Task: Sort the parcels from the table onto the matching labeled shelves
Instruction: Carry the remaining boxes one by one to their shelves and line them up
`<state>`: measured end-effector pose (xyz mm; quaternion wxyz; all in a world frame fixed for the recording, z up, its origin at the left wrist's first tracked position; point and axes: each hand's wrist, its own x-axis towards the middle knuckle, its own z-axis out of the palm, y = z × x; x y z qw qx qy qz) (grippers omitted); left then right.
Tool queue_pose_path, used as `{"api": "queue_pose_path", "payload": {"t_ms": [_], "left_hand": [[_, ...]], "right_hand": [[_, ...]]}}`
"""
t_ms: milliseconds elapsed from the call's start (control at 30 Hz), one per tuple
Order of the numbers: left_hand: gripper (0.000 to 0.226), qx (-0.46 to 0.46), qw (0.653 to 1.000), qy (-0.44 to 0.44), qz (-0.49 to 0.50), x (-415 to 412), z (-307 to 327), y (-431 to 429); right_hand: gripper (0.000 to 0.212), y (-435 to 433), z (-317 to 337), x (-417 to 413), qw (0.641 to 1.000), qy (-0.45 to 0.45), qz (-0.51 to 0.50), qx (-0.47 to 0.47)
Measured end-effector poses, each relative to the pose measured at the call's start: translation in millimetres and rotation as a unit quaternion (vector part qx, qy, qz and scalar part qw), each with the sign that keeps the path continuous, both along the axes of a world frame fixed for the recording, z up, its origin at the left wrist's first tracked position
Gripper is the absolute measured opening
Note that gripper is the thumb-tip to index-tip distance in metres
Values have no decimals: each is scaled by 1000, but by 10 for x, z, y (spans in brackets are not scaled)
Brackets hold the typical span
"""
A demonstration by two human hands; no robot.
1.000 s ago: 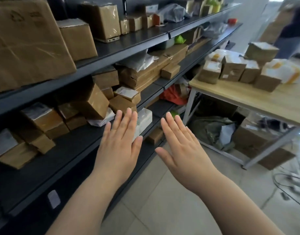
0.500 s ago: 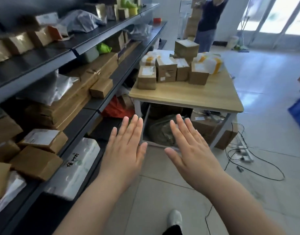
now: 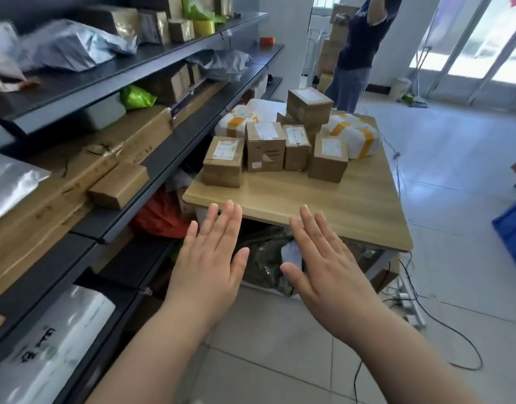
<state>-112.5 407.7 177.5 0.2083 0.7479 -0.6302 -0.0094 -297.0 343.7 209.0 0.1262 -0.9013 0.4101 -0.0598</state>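
Parcels (image 3: pixel 275 141) sit at the table's (image 3: pixel 353 211) far end, well beyond both flat, empty hands: left hand (image 3: pixel 205 258), right hand (image 3: pixel 326 263). Fingers straight, holding nothing. Labels too small to read.

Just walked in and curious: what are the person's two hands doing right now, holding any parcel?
Left hand: open, fingers straight, holding nothing.
Right hand: open, fingers straight, holding nothing.

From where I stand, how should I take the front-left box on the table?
Grip the front-left box by its free left wall and near face, probably coming from the near edge of the table. It stands upright, and a neighbouring box crowds its right wall.
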Motion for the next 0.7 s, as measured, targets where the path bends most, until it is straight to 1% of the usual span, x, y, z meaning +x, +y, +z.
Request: {"api": "queue_pose_path", "payload": {"t_ms": [233, 400, 500, 600, 700], "left_hand": [[60, -5, 1000, -4, -18, 235, 18, -916], [60, -4, 999, -16, -37, 643, -32, -1842], [58, 26, 998, -18, -48, 862, 10, -2464], [59, 31, 997, 1, -74, 1011, 98, -3053], [58, 35, 992, -4, -124, 1105, 99, -3535]], "right_hand": [[64, -837, -26, 181, 1000, 0, -13, -10], [69, -1619, -78, 464, 998, 17, -50, -15], [69, -2107, -64, 697, 997, 26, -76, -21], [67, -2561, -10, 892, 994, 22, -106, -17], [68, -2921, -24, 1004, 989, 17, -146, -23]]}}
